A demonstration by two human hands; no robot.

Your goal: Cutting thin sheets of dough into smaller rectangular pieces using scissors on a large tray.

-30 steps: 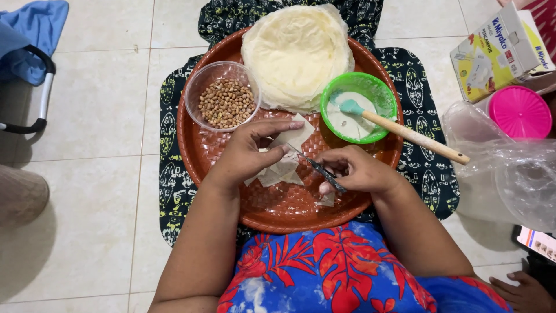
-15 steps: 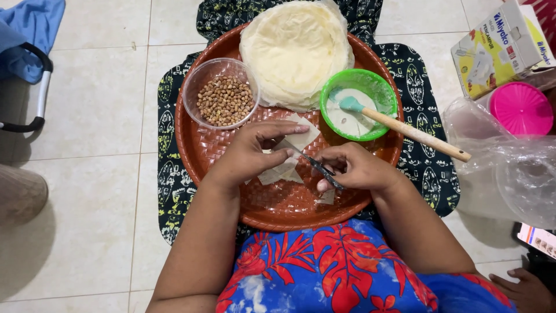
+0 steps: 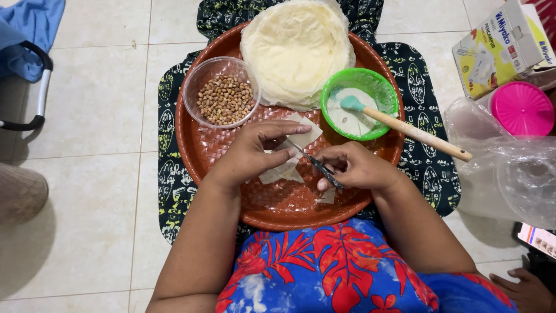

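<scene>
Two bare hands work over a round woven reddish-brown tray (image 3: 272, 206) that sits on a dark patterned cloth (image 3: 425, 168) on the tiled floor. The left hand (image 3: 252, 152) lies flat with fingers spread, pressing down a pale pastry strip (image 3: 292, 153) near the middle of the tray; it grips nothing, only pins the sheet. The right hand (image 3: 353, 167) is curled around a small dark-handled knife (image 3: 315, 164), whose blade reaches leftward onto the strip just beside the left fingertips. A small cut scrap of pastry (image 3: 328, 197) lies on the tray just below the right hand. At the far side of the tray rests a stack of round pastry sheets (image 3: 295, 52). To its left stands a clear bowl of peanuts (image 3: 225, 95), and to its right a green bowl of white paste (image 3: 359, 104) with a wooden-handled teal spatula (image 3: 405, 126) leaning out over the rim. Off the tray to the right are a pink lid (image 3: 521, 108), a yellow carton (image 3: 501, 49) and clear plastic bags (image 3: 509, 174).
</scene>
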